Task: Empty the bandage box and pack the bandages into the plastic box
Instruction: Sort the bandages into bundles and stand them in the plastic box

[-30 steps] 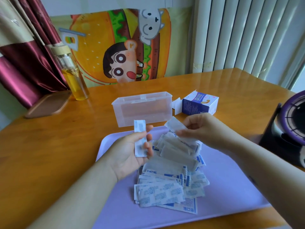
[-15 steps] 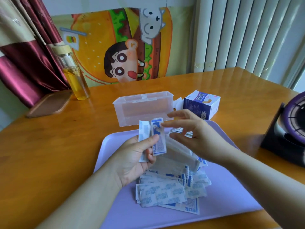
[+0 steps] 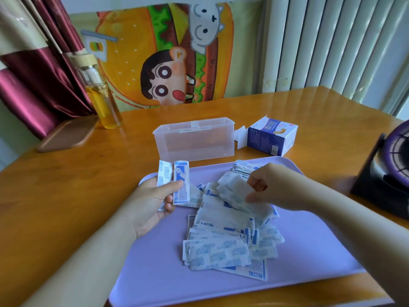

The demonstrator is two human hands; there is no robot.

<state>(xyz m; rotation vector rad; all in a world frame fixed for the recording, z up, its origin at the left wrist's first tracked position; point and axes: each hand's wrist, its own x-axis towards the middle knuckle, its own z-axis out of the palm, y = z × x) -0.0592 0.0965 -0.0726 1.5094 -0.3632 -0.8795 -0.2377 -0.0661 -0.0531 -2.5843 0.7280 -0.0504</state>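
Hands both busy over the lilac plastic tray (image 3: 309, 251) on the orange wooden counter (image 3: 66, 196). Left hand (image 3: 152, 207) is palm up, thumb pinching two white-and-blue wrapped bandage strips (image 3: 181, 185) upright against its fingers. Right hand (image 3: 274, 187) has its fingers curled, pinching a white wrapper (image 3: 234, 191) at the top of the loose pile of wrapped bandages (image 3: 221, 247), which lies mid-tray. Clear rectangular plastic box (image 3: 194, 140) stands on the counter just behind the tray; can't tell whether anything is inside. Blue-and-white cardboard bandage box (image 3: 272, 138) sits just right of it, end flap open. Glass bottle of yellow liquid (image 3: 101, 100) and brown wooden board (image 3: 66, 135) are far left, black-and-purple device (image 3: 385, 173) at the right edge.
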